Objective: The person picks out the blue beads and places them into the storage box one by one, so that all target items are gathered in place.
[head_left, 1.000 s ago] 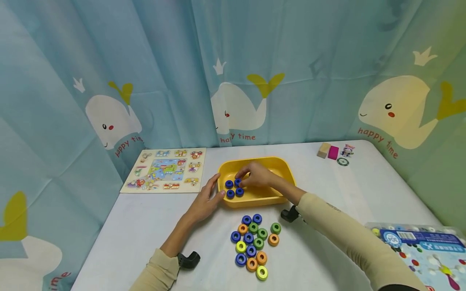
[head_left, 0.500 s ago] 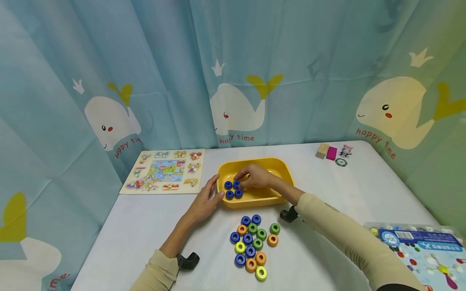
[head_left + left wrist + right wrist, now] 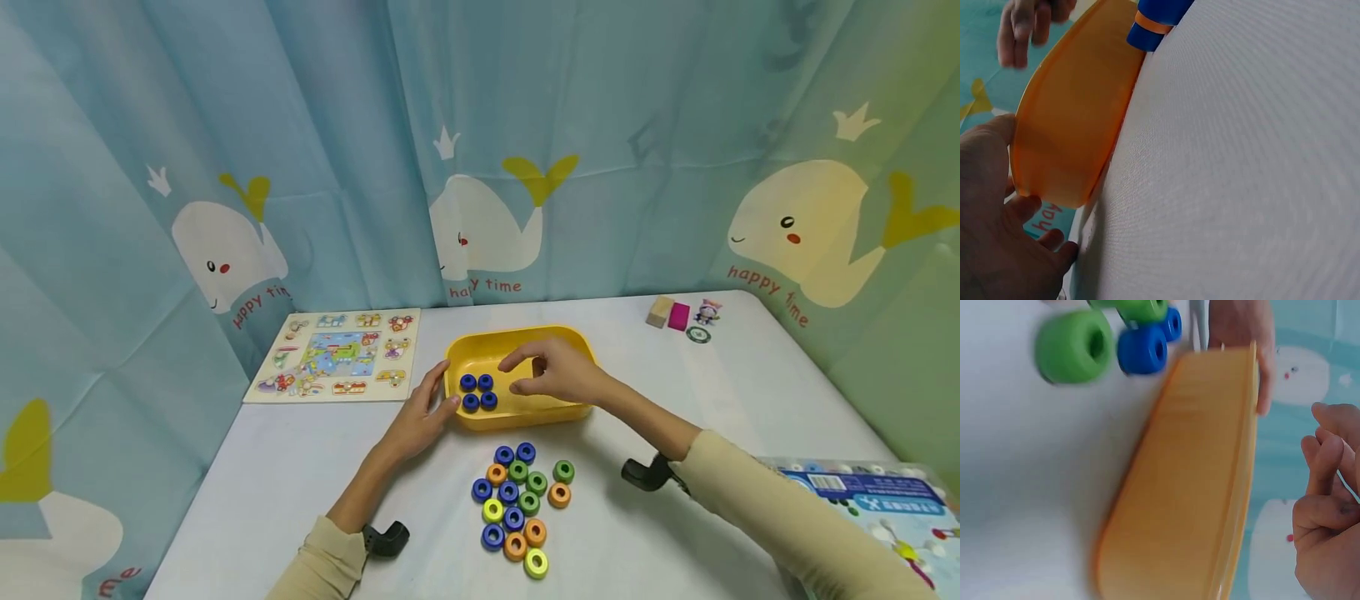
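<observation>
Right hand point(image 3: 558, 371), thumb and forefinger parted and grasping nothing, hovers over a yellow tray point(image 3: 525, 419) on the counter point(image 3: 645, 542); left hand point(image 3: 416, 423) rests against its left end. Inside sit 4 blue rings point(image 3: 488, 405) — bumping the tray could jumble them. A low-dragging sleeve point(image 3: 780, 508) might scatter the loose rings point(image 3: 508, 501) in front.

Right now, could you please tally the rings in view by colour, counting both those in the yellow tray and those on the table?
Blue rings: 10 (4 in the yellow tray, 6 on the table)
Green rings: 4, on the table
Orange rings: 4, on the table
Yellow rings: 2, on the table
Total: 20
</observation>
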`<state>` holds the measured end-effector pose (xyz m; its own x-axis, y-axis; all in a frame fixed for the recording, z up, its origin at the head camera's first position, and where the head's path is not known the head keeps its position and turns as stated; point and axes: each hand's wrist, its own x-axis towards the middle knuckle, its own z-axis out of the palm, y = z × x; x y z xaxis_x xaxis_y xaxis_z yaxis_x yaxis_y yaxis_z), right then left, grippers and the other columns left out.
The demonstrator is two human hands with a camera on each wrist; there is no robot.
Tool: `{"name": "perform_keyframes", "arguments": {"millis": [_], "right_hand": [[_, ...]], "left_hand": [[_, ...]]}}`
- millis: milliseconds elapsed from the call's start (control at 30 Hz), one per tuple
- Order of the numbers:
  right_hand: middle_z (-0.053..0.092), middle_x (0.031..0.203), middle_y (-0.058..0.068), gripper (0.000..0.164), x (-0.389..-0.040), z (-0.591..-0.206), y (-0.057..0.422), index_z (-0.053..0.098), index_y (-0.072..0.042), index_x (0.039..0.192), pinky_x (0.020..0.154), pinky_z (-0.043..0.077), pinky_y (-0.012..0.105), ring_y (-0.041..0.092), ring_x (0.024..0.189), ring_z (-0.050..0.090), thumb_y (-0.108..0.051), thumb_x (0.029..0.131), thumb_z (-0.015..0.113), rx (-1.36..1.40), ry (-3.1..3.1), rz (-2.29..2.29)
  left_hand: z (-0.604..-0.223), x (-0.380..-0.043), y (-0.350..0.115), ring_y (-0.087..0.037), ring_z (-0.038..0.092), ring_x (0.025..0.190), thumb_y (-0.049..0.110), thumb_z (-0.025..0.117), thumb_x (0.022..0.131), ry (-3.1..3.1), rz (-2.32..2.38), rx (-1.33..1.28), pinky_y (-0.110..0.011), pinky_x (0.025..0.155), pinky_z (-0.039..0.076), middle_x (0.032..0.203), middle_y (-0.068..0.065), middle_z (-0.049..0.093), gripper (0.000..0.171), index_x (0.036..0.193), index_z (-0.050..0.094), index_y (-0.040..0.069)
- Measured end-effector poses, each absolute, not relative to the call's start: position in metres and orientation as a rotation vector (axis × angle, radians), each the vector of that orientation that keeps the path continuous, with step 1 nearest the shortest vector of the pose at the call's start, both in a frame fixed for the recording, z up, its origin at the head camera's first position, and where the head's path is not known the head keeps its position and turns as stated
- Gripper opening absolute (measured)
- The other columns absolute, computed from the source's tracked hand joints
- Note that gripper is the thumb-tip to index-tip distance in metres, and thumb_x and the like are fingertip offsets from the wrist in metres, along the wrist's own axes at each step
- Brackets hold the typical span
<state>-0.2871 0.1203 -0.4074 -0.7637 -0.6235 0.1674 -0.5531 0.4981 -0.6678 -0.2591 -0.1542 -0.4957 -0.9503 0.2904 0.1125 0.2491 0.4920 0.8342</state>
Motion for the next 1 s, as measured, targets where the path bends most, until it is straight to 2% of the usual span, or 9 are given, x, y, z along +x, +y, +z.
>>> {"name": "perform_keyframes", "arguments": {"millis": [233, 400, 467, 600, 733, 1000], "right_hand": [[0.063, 0.097, -0.015, 0.025, -0.231, -0.404, 0.140, 0.067, -0.034, 0.104, 0.053, 0.044, 0.024, 0.012, 0.062, 0.051, -0.029, 0.080, 0.074, -1.012, 2.606, -1.176], [0.062, 0.087, -0.014, 0.027, -0.208, -0.419, 0.146, 0.068, -0.034, 0.104, 0.049, 0.042, 0.023, 0.010, 0.058, 0.048, -0.028, 0.079, 0.075, -0.909, 2.620, -1.161], [0.062, 0.082, -0.011, 0.026, -0.206, -0.429, 0.147, 0.069, -0.031, 0.104, 0.046, 0.040, 0.022, 0.009, 0.056, 0.047, -0.027, 0.078, 0.076, -0.867, 2.631, -1.152], [0.066, 0.086, -0.010, 0.028, -0.206, -0.449, 0.147, 0.071, -0.023, 0.105, 0.045, 0.039, 0.022, 0.008, 0.053, 0.046, -0.023, 0.078, 0.076, -0.815, 2.644, -1.158], [0.067, 0.098, -0.013, 0.031, -0.208, -0.466, 0.145, 0.070, -0.022, 0.107, 0.045, 0.042, 0.023, 0.007, 0.051, 0.047, -0.024, 0.077, 0.076, -0.796, 2.655, -1.155], [0.064, 0.094, -0.016, 0.031, -0.212, -0.478, 0.138, 0.071, -0.023, 0.107, 0.050, 0.038, 0.023, 0.009, 0.057, 0.044, -0.025, 0.076, 0.076, -0.753, 2.713, -1.075]], "left_hand": [[-0.499, -0.260, -0.155, -0.013, 0.021, 0.136, 0.039, 0.053, 0.094, 2.673, 1.516, 0.529, -0.040, 0.110, 0.018, 0.150, 0.007, 0.023, 0.063, 0.147, 0.022, 0.031], [-0.500, -0.261, -0.156, -0.011, 0.021, 0.135, 0.044, 0.052, 0.093, 2.674, 1.525, 0.544, -0.039, 0.110, 0.017, 0.149, 0.007, 0.024, 0.065, 0.148, 0.022, 0.027], [-0.500, -0.261, -0.157, -0.010, 0.021, 0.135, 0.044, 0.053, 0.093, 2.676, 1.525, 0.542, -0.040, 0.110, 0.017, 0.149, 0.007, 0.024, 0.065, 0.148, 0.022, 0.027], [-0.500, -0.261, -0.157, -0.010, 0.021, 0.135, 0.042, 0.053, 0.093, 2.682, 1.518, 0.530, -0.041, 0.110, 0.017, 0.149, 0.008, 0.025, 0.065, 0.148, 0.022, 0.029], [-0.500, -0.261, -0.156, -0.012, 0.021, 0.135, 0.041, 0.053, 0.093, 2.679, 1.511, 0.515, -0.041, 0.110, 0.017, 0.150, 0.007, 0.024, 0.064, 0.148, 0.021, 0.031], [-0.498, -0.260, -0.154, -0.012, 0.022, 0.135, 0.043, 0.052, 0.093, 2.678, 1.506, 0.511, -0.039, 0.109, 0.019, 0.150, 0.008, 0.023, 0.063, 0.147, 0.021, 0.033]]}}
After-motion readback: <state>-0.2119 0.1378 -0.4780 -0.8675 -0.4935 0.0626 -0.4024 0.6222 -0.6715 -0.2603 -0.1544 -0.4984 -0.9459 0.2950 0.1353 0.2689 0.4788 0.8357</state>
